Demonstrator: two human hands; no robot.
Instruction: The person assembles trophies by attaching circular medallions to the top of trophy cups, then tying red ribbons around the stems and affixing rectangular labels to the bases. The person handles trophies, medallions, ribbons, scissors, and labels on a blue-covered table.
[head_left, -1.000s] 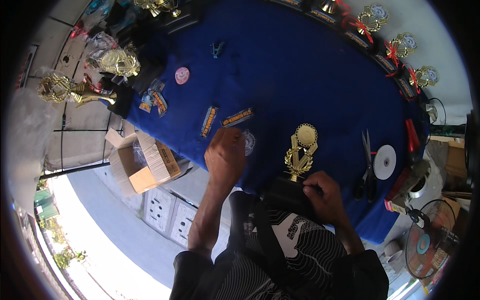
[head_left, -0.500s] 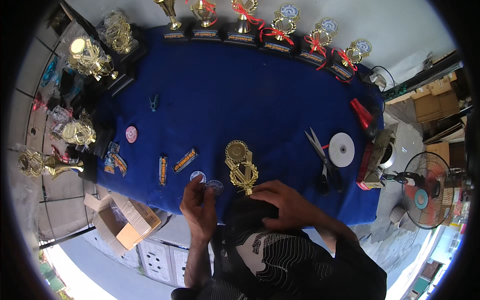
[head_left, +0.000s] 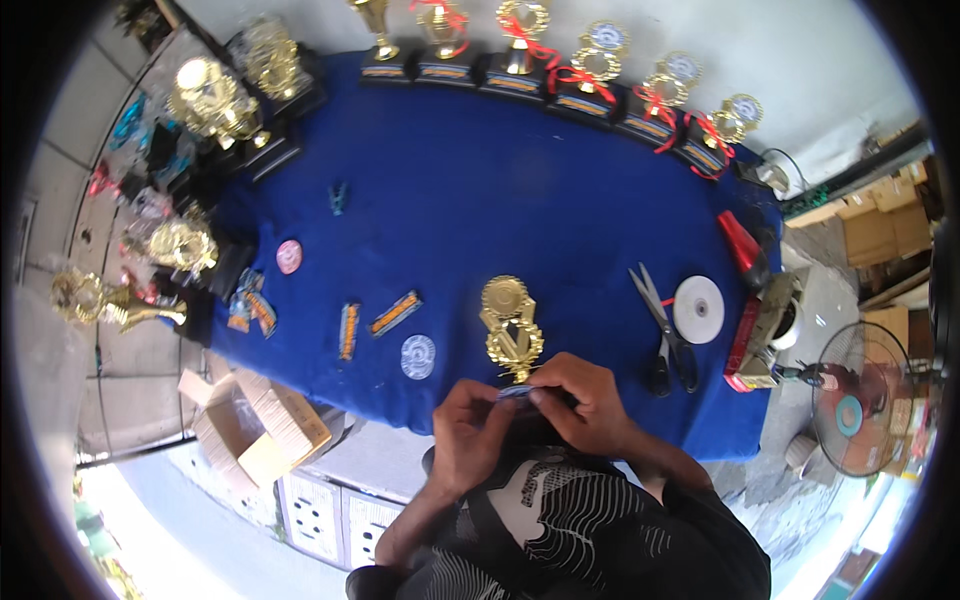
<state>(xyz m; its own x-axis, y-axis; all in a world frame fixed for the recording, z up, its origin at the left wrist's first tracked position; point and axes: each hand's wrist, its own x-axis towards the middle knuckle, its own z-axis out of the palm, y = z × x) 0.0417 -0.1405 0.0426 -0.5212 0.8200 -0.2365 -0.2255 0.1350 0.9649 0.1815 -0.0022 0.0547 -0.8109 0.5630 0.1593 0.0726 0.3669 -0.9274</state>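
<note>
Close to my body, my left hand (head_left: 466, 430) and my right hand (head_left: 583, 402) pinch a small round blue-and-white sticker (head_left: 513, 392) between them, seen nearly edge-on. Just beyond my fingers is a gold trophy (head_left: 513, 342) with a round blank disc at its top and a wreath below. Its lower end is partly hidden by my hands. A second round blue-and-white sticker (head_left: 418, 356) lies flat on the blue cloth (head_left: 450, 200), left of the trophy. Two narrow printed label strips (head_left: 395, 313) lie farther left.
Finished-looking trophies (head_left: 515, 75) with red ribbons line the far edge; wrapped ones (head_left: 205, 100) crowd the left. Scissors (head_left: 660, 325), a white ribbon spool (head_left: 698, 310) and a red hair dryer (head_left: 740, 245) lie at right. A pink round sticker (head_left: 289, 257) and blue clip (head_left: 338, 198) lie left.
My left hand has moved right to meet my right hand, bringing one round sticker along. The other sticker now lies on the cloth. My right hand has left the trophy and grips the sticker too.
</note>
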